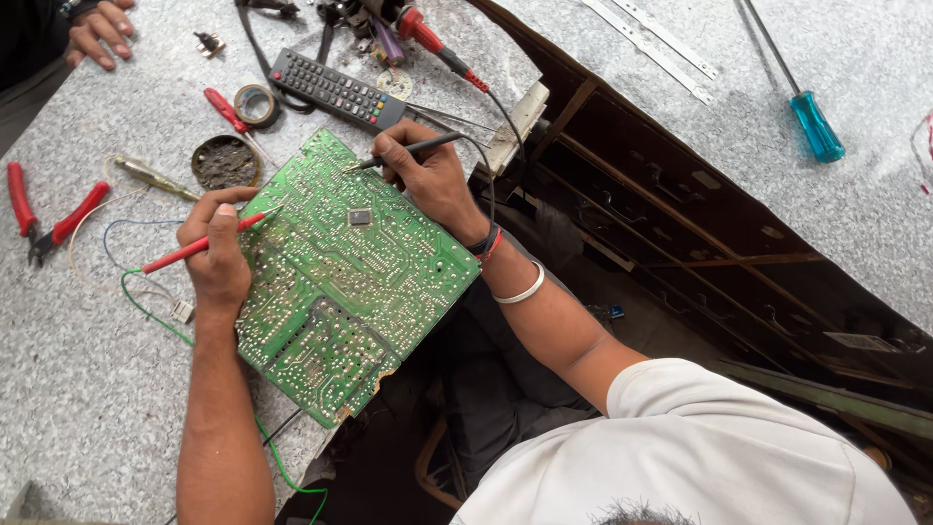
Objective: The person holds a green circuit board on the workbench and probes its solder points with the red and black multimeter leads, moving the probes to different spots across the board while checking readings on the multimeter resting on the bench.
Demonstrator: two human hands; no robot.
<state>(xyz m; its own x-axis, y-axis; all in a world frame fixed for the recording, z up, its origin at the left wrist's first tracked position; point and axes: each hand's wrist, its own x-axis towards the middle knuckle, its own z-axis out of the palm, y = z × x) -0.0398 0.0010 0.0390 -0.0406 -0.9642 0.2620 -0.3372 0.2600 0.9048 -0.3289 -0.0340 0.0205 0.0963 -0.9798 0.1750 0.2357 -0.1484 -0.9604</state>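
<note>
A green circuit board (350,282) lies solder side up at the edge of a grey speckled table (87,389). My left hand (216,255) rests on the board's left edge. It holds a red test probe (185,250) with the tip touching the board. My right hand (432,180) sits at the board's upper right corner. It grips a black test probe (413,149) like a pen, with the tip on the solder near the top edge. A small black chip (360,217) sits between the two tips.
A black remote control (335,89), a tape roll (256,104), a round dark tin (224,161) and red-handled pliers (49,219) lie beyond the board. Another person's hand (99,29) rests at top left. A blue screwdriver (814,124) lies on the right-hand table. A green wire (155,313) trails off the board.
</note>
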